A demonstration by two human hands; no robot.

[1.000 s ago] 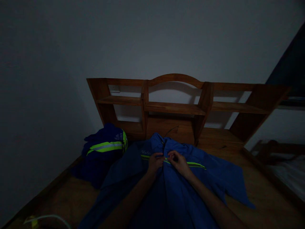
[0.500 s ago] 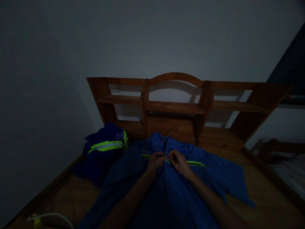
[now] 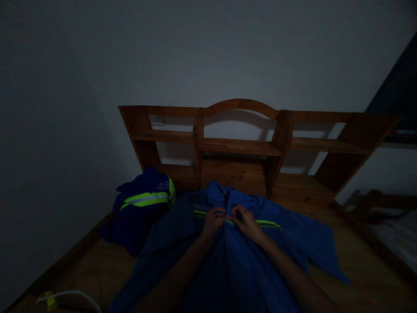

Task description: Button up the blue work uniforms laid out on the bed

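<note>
A blue work jacket point(image 3: 260, 261) with a thin yellow-green stripe across the chest lies spread out, its collar toward the shelf and one sleeve stretched to the right. My left hand point(image 3: 213, 221) pinches the front placket just below the collar. Close beside it, my right hand point(image 3: 246, 222) grips the other side of the same placket with bent fingers. The fingertips of both hands nearly meet at chest-stripe height. Whatever small fastening lies between them is hidden by the fingers and the dim light.
A darker blue garment point(image 3: 140, 213) with yellow-green and silver bands lies heaped at the left. Behind stands a wooden shelf unit point(image 3: 239, 147) against the wall. The jacket rests on a wooden surface point(image 3: 361, 265). A pale cable point(image 3: 73, 293) curves at the lower left.
Both hands stay at the placket; the left fingertips have shifted very slightly right, toward the right hand. The jacket lies as before.
</note>
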